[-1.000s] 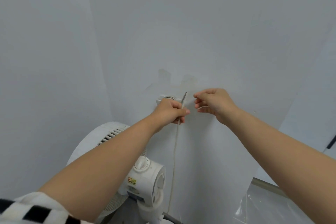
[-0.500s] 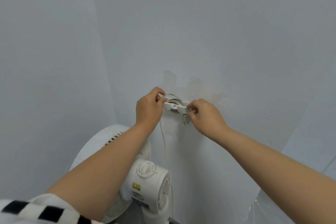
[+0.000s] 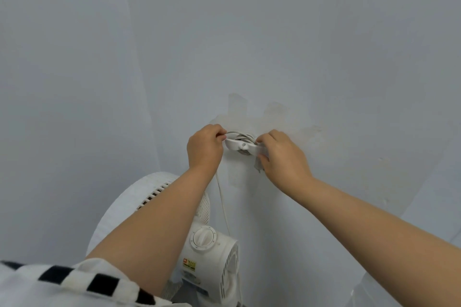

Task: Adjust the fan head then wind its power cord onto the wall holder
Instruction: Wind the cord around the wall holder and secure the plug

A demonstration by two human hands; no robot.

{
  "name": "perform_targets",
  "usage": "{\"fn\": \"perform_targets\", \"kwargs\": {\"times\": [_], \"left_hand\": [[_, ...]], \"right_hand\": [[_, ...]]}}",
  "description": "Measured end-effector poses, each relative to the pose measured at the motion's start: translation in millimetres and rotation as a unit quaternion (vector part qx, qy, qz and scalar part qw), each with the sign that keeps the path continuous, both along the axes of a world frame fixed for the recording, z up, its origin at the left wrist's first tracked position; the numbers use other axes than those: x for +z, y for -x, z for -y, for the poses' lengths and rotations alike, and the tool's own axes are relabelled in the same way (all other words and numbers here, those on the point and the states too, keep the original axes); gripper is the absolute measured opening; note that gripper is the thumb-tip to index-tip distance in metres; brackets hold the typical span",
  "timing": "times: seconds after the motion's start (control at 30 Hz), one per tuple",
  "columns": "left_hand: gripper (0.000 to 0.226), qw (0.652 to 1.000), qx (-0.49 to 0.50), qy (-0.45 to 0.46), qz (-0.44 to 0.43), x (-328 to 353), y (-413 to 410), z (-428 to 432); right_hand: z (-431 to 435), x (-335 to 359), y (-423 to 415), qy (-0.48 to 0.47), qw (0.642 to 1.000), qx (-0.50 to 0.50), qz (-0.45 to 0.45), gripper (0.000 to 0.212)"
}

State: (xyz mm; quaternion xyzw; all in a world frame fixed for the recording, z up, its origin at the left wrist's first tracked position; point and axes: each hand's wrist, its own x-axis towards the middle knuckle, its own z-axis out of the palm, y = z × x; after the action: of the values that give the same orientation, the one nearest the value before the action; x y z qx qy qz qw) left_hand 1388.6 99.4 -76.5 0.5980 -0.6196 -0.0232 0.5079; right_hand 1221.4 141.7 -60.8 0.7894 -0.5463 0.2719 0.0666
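Power cord (image 3: 222,203) pinched in left hand (image 3: 205,148) grip, right hand (image 3: 283,157) grip closed on wall holder (image 3: 243,147) edge, bare wall around.

Fan (image 3: 212,254), motor housing: one yellow sticker (image 3: 189,264) at 6 o'clock below the dial (image 3: 203,240); small red mark at its left, dark print beside it, too blurred to read. Dial: no legible markings. No other text in view.

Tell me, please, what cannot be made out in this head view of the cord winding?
- Plug: not seen; right hand covers the wall holder end.
- Number of power cord turns: too small, partly behind left hand.
- Fan base: cut off by the bottom edge.
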Motion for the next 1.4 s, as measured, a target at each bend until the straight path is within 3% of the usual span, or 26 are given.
{"fn": "perform_targets", "kwargs": {"times": [0.17,0.37,0.5,0.73,0.9,1.07,1.23,1.4], "left_hand": [[0.01,0.998,0.001,-0.009,0.055,-3,-5,11],[0.01,0.983,-0.01,0.003,0.181,-3,-12,23],[0.011,0.984,-0.026,-0.026,0.175,-4,-12,24],[0.013,0.992,-0.067,-0.097,-0.048,-14,-5,22],[0.009,0.984,-0.056,-0.124,-0.117,-26,4,18],[0.026,0.954,-0.068,-0.15,-0.251,-30,20,9],[0.019,0.936,-0.048,-0.168,-0.306,-30,27,8],[0.024,0.871,-0.083,-0.178,-0.45,-31,33,2]], "right_hand": [[4,-5,1,0.017,1.0,0.023,-0.008,0.034],[11,-12,-1,0.103,0.993,0.052,-0.033,0.038],[16,-11,-1,0.145,0.987,0.043,-0.043,0.042],[19,-6,4,0.181,0.974,0.039,-0.128,0.046],[15,-2,8,0.169,0.978,0.039,-0.118,0.05],[15,1,8,0.165,0.976,0.034,-0.139,0.05],[17,3,13,0.166,0.971,0.053,-0.162,0.058],[16,2,20,0.145,0.976,0.085,-0.142,0.053]]}}
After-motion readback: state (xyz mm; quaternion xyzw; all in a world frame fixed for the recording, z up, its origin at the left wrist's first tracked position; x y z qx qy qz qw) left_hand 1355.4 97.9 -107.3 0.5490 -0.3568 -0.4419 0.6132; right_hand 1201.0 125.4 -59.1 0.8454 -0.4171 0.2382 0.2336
